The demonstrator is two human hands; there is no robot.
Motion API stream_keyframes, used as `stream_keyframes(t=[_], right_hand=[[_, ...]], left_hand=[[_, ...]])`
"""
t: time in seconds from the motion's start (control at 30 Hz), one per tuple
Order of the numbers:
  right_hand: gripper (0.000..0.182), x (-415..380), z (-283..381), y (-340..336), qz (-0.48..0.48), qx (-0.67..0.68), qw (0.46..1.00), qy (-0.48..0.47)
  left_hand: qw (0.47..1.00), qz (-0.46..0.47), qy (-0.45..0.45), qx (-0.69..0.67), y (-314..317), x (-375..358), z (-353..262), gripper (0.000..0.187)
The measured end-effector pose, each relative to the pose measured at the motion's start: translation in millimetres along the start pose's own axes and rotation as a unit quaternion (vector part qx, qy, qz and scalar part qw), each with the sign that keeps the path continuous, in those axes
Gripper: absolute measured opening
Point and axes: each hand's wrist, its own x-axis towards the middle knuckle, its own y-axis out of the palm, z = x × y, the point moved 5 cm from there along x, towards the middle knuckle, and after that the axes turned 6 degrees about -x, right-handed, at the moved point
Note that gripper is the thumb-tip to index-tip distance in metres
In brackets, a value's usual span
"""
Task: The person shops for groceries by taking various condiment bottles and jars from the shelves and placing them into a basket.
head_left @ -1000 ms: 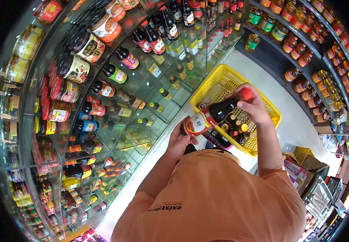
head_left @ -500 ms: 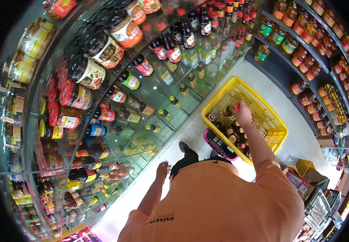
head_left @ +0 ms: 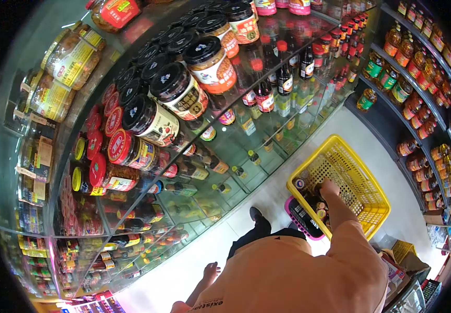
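Note:
A yellow plastic basket stands on the floor in front of me. My right hand is inside it, fingers curled around the upper end of a dark bottle that is mostly hidden. Several more bottles stand along the basket's near left side, and a round-topped container sits in its left corner. My left hand hangs low beside my body with its fingers apart, holding nothing, near the glass shelving.
Glass shelves with jars and sauce bottles rise on my left. Dark shelves of oil bottles stand beyond the basket. A black, purple-rimmed basket is beside the yellow one. A cardboard box lies at lower right.
My view has shifted, so shelves and basket appear lower and farther right. My right hand has gone lower into the basket, and the red cap at its fingers no longer shows.

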Motion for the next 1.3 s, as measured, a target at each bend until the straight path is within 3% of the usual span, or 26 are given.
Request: stream_keyframes(t=[0.1,0.2,0.3,0.47,0.53,0.6,0.63,0.7,0.77,0.83,0.87,0.9,0.93,1.0,1.03,1.13,1.17,1.2,1.23,1.3], right_hand=[[0.035,1,8,5,0.03,-0.031,0.999,0.013],[0.042,-17,20,-13,0.092,-0.058,0.994,0.014],[0.038,11,11,27,0.048,-0.027,0.998,0.036],[0.042,1,10,-6,0.13,-0.004,0.989,0.075],[0.039,31,-2,-20,0.125,-0.008,0.992,-0.025],[0.036,13,8,-128,-0.134,0.125,0.983,-0.017],[0.031,2,20,-187,-0.312,0.192,0.926,-0.09],[0.022,-80,80,-344,-0.381,0.324,0.85,-0.165],[0.022,-145,129,-437,-0.465,0.393,0.751,-0.258],[0.028,-209,183,-496,-0.529,0.375,0.661,-0.378],[0.033,-234,210,-514,-0.554,0.34,0.62,-0.439],[0.044,-241,232,-523,-0.519,0.36,0.619,-0.466],[0.055,-255,254,-537,-0.504,0.355,0.629,-0.473],[0.058,-255,281,-546,-0.508,0.333,0.637,-0.474],[0.062,-253,291,-545,-0.503,0.315,0.647,-0.479],[0.059,-239,301,-537,-0.47,0.337,0.677,-0.455],[0.059,-235,303,-533,-0.475,0.337,0.677,-0.451],[0.057,-229,302,-529,-0.449,0.405,0.655,-0.453],[0.055,-226,300,-525,-0.42,0.471,0.63,-0.453],[0.061,-227,291,-521,-0.444,0.444,0.645,-0.435]], left_hand=[[0.996,-0.025,0.006,-0.091,1,18,-6,0.045],[0.995,-0.016,0.03,-0.09,2,42,-18,0.04],[0.989,0.015,0.089,-0.12,2,60,-24,0.036],[0.991,0.041,0.082,-0.1,-7,78,-32,0.037],[0.992,0.035,0.074,-0.095,-11,90,-30,0.039],[0.994,0.027,0.048,-0.098,-16,81,-48,0.04],[0.991,0.03,0.04,-0.127,-19,77,-52,0.04],[0.997,0.045,0.027,-0.049,-25,78,-55,0.04],[0.998,0.059,0.024,0.03,-29,85,-67,0.04],[0.943,0.116,0.168,0.263,-30,89,-83,0.035],[0.966,0.104,0.107,0.209,-31,96,-88,0.032],[0.984,0.084,0.047,0.152,-32,102,-94,0.028],[0.967,0.105,0.169,0.157,-30,135,-82,0.026],[0.975,0.114,0.188,-0.043,-32,175,-85,0.025],[0.976,0.133,0.071,-0.158,-27,177,-92,0.03],[0.933,0.161,0.322,-0.01,-22,200,-134,0.03],[0.919,0.235,0.258,-0.186,-17,207,-141,0.031],[0.871,0.29,0.178,-0.355,-11,215,-148,0.031],[0.872,0.292,0.177,-0.351,-9,212,-158,0.031],[0.938,0.234,0.252,-0.05,-5,172,-230,0.033]])
